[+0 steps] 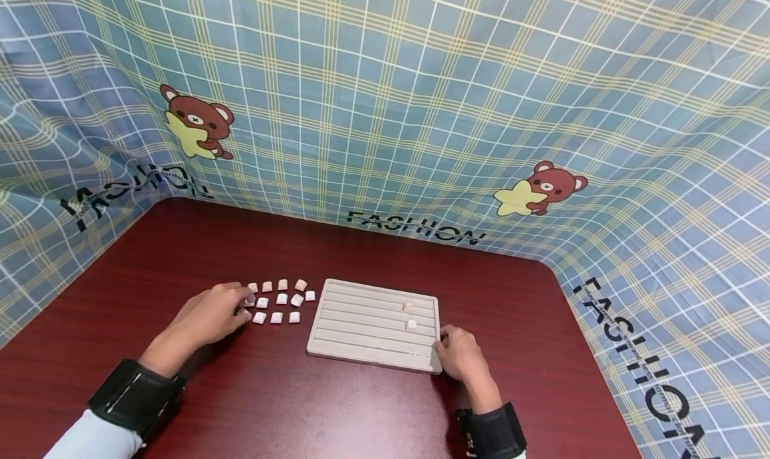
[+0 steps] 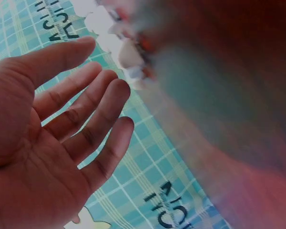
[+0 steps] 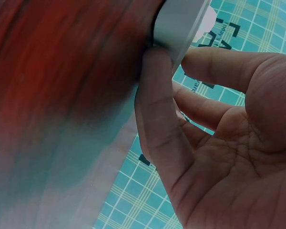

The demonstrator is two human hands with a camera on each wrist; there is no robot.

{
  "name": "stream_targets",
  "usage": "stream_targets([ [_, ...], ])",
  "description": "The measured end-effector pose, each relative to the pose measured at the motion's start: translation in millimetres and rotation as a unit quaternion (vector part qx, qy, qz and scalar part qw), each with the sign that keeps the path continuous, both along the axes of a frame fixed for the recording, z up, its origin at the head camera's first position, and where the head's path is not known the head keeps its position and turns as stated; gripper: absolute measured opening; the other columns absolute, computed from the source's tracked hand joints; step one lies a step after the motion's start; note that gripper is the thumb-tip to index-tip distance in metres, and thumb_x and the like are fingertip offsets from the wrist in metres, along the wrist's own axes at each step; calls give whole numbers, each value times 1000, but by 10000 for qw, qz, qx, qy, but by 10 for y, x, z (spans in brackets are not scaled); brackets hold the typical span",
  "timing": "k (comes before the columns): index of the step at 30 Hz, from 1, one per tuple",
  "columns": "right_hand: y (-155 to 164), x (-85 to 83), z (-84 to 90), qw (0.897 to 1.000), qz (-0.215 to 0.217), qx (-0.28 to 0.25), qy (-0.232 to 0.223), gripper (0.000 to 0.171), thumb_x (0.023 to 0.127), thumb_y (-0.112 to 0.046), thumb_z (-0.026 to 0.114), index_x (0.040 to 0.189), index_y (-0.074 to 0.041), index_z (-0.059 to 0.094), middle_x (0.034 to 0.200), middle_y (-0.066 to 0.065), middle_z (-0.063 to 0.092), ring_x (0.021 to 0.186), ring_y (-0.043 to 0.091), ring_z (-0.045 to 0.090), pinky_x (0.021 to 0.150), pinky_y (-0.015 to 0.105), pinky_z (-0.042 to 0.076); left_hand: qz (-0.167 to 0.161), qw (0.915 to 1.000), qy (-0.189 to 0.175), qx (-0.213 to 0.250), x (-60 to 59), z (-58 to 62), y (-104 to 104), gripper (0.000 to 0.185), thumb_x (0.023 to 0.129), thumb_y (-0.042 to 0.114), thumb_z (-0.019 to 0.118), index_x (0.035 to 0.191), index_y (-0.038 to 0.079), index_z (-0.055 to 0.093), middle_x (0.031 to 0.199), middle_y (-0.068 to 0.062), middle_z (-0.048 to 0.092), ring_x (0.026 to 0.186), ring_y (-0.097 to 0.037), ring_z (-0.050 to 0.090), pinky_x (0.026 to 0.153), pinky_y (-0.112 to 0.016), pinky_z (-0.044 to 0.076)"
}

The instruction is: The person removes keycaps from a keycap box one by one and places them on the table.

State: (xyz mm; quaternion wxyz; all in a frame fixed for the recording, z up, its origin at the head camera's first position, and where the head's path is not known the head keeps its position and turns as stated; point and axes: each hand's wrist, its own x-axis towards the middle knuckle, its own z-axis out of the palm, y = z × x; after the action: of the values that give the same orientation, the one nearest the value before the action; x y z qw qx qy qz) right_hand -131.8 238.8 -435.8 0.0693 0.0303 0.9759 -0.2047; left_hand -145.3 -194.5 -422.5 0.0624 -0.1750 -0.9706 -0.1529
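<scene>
A grey slotted board (image 1: 361, 325) lies flat on the dark red table (image 1: 180, 245), with two small pale tiles (image 1: 410, 315) in its grooves near the right side. Several more pale tiles (image 1: 280, 301) lie loose just left of the board. My left hand (image 1: 243, 305) reaches to the leftmost of these; in the left wrist view the left hand (image 2: 105, 81) has straight, spread fingers, and the blurred tiles (image 2: 128, 57) lie just beyond the fingertips. My right hand (image 1: 444, 342) sits at the board's front right corner. In the right wrist view its thumb (image 3: 157, 95) presses against the board edge (image 3: 181, 19), the fingers loose.
A blue plaid cloth (image 1: 385, 111) with bear prints and lettering walls in the table at the back and both sides. Bare dark red tabletop lies in front of the board and behind it. Black wrist bands (image 1: 135, 395) sit on both forearms.
</scene>
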Motion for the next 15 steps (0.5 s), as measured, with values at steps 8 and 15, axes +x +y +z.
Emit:
stream_targets([
  [8, 25, -14, 14, 9999, -66, 64, -112, 31, 94, -16, 60, 119, 2, 62, 90, 8, 61, 78, 20, 57, 70, 38, 48, -460, 9989, 36, 48, -104, 116, 451, 16, 80, 13, 77, 95, 9, 71, 93, -4, 67, 77, -18, 65, 64, -35, 51],
  [15, -4, -12, -2, 9999, -23, 99, -25, 29, 93, -16, 61, 117, 1, 63, 87, 8, 60, 77, 19, 57, 70, 38, 48, -646, 9973, -267, 229, -197, 116, 824, 15, 85, 15, 74, 98, 10, 70, 96, -3, 67, 77, -15, 62, 62, -31, 48],
])
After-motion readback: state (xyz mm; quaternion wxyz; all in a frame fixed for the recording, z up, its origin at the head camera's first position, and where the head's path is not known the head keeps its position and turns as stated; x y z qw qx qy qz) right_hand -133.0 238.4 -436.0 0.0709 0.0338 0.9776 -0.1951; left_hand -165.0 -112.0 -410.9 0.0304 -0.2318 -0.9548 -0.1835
